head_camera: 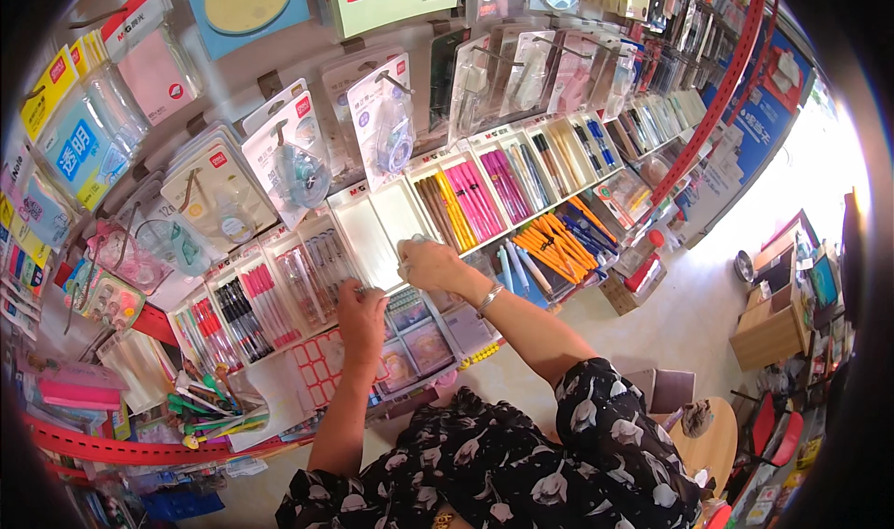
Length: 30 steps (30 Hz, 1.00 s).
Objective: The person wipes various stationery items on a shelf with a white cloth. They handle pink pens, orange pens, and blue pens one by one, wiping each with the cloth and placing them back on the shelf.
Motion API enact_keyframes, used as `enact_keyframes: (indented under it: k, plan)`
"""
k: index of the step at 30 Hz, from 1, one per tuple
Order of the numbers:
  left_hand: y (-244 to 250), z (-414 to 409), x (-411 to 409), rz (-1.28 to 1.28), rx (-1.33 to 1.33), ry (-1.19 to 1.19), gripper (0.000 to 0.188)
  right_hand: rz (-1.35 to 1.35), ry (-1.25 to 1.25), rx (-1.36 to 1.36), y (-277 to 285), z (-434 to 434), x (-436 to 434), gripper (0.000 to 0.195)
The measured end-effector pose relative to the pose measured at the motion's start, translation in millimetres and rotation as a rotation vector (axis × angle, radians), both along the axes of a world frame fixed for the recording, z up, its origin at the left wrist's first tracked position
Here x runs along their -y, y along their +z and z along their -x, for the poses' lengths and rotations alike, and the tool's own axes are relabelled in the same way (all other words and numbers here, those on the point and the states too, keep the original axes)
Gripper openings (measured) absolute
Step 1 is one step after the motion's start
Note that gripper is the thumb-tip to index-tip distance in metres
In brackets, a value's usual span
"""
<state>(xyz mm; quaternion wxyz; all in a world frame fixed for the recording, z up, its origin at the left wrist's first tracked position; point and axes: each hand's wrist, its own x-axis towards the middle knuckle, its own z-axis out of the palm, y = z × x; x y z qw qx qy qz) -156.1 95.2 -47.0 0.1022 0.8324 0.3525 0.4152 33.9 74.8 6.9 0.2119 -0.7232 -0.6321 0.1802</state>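
A white plastic pen tray with two long compartments stands in the display row before me, with no pens in it. My right hand is over its right compartment, fingers curled around a small pale thing that shows only in part. At the tray's front left corner is my left hand, fingers bent and thumb by the front edge; whether it grips the edge cannot be told. Clear-barrelled pens fill the tray on the left. To the right, brown, yellow and pink pens lie in the adjoining tray.
Correction tapes in blister packs hang on hooks close above the trays. Loose orange pens lie on the lower shelf at right. Below the tray sits a divided box of small goods. A red perforated rail rises at right.
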Motion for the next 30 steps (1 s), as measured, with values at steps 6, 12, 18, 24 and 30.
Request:
enact_keyframes:
  k: [6,12,18,24,30]
  plan:
    - [-4,0,0,-0.001,-0.009,0.013,0.012,-0.056,-0.012,-0.047,-6,-3,3,0.022]
    - [-4,-1,-1,0.023,-0.020,0.021,0.015,-0.013,-0.032,-0.166,12,-6,10,0.024]
    - [-6,1,-1,0.102,0.058,-0.037,0.017,0.058,0.248,-0.281,-10,-3,53,0.030]
    - [-3,2,1,0.030,0.093,-0.036,0.017,0.130,0.141,-0.821,-5,-8,104,0.035]
    - [-5,3,0,0.028,0.077,-0.034,0.017,0.057,0.028,-1.554,13,-4,116,0.032]
